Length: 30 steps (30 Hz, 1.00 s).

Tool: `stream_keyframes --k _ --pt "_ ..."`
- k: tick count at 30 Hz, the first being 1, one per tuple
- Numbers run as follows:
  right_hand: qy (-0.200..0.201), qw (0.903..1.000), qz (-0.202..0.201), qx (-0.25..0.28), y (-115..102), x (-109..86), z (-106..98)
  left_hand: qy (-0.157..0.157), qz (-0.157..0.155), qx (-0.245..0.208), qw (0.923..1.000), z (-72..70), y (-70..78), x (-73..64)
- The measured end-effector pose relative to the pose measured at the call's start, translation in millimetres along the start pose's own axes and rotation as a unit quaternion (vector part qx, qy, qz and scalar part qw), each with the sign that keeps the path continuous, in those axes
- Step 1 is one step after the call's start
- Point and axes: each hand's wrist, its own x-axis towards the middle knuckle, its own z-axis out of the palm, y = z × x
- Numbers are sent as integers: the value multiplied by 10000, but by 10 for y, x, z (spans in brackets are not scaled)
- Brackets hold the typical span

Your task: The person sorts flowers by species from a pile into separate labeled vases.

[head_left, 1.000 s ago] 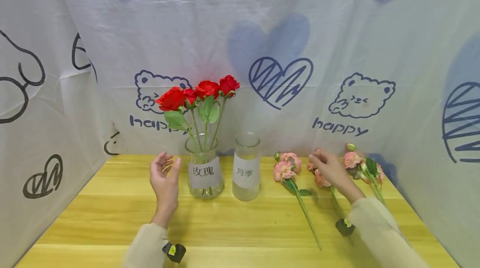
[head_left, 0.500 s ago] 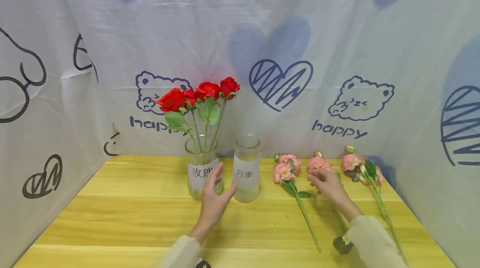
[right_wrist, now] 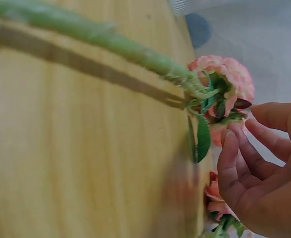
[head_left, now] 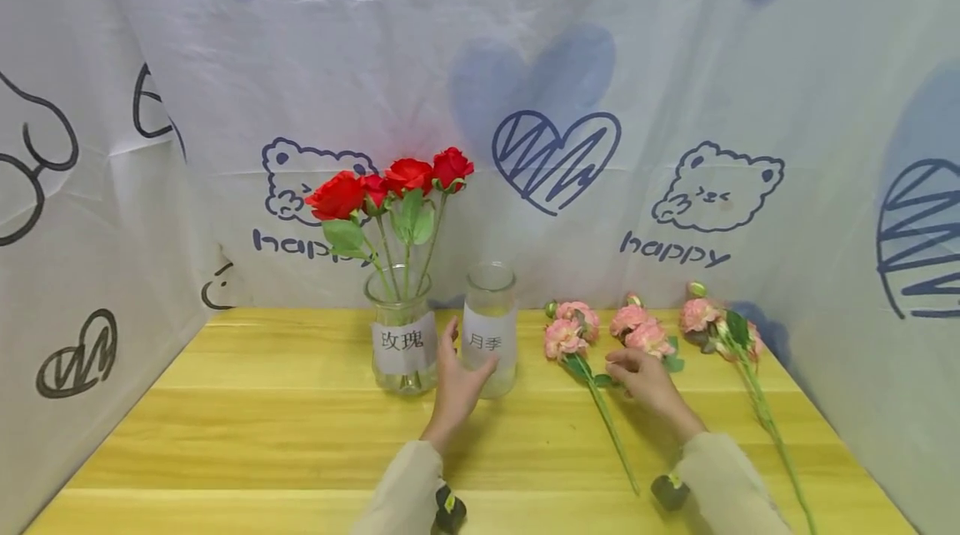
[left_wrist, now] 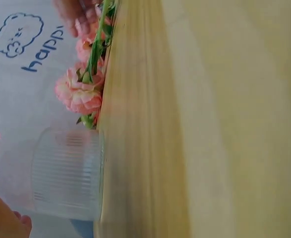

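Note:
My left hand is beside a clear glass vase with a white Chinese label, thumb and fingers spread on either side of it. Whether they touch the glass, I cannot tell. In the left wrist view the ribbed base of that vase shows near the fingertips. My right hand hovers between two pink flower stems, just below the middle pink flower. Close to its loosely bent fingers, in the right wrist view, are a leafy pink flower and its thick green stem; no grip is visible.
A second labelled vase holds several red roses to the left. Pink flowers lie at the left and far right of the group on the wooden table. A printed cloth backs the table.
My left hand has moved rightward, past the rose vase to the other vase. My right hand has drawn slightly down and back from the middle pink flower, uncovering its blooms.

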Motion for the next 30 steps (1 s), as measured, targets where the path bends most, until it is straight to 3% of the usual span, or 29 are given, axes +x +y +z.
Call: stream_keyframes --k 4,13,22,30 --pt "-102 9999 124 -13 32 0 29 9 -236 60 9997 -16 -24 48" --pt "-363 9993 51 117 40 -27 78 -537 -772 110 9955 -70 -37 108" --pt "-462 9985 250 -177 21 -59 107 -760 -600 173 9952 -27 -64 190" --pt "-459 9971 354 -498 -11 -82 139 -836 -745 516 9924 -34 -48 212"
